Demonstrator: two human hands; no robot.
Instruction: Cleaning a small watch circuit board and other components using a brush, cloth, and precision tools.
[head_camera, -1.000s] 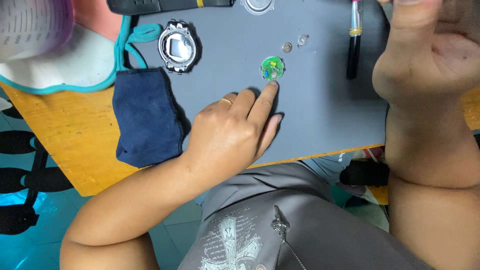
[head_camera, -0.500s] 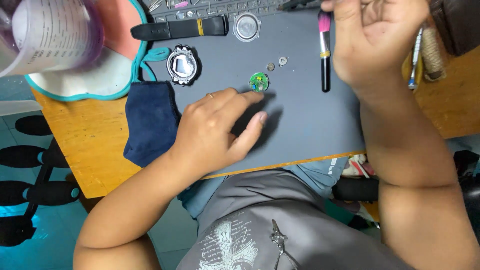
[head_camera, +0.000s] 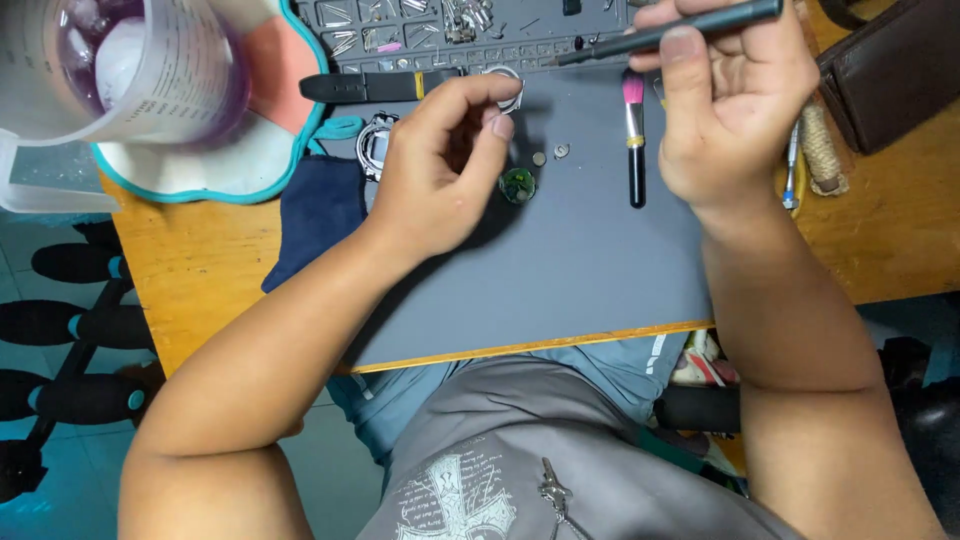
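Two hands are working mid-frame: the left hand (head_camera: 440, 165) is curling loosely, empty, just above the small green watch part (head_camera: 517, 184) lying on the grey mat (head_camera: 560, 280). The right hand (head_camera: 730, 110) is pinching a dark screwdriver (head_camera: 670, 32) at the top; the watch case (head_camera: 374, 147) is lying open, reassembly looking undone.

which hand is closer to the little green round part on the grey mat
Left. The left hand has its fingertips just above and left of the green round part. The right hand holds a dark tool farther right.

A wooden desk (head_camera: 190, 270) carries a grey work mat (head_camera: 560, 270), a dark blue cloth (head_camera: 320, 215), a brown leather case (head_camera: 890, 70) and a teal-edged pad (head_camera: 250, 160) under a clear measuring jug (head_camera: 130, 70).
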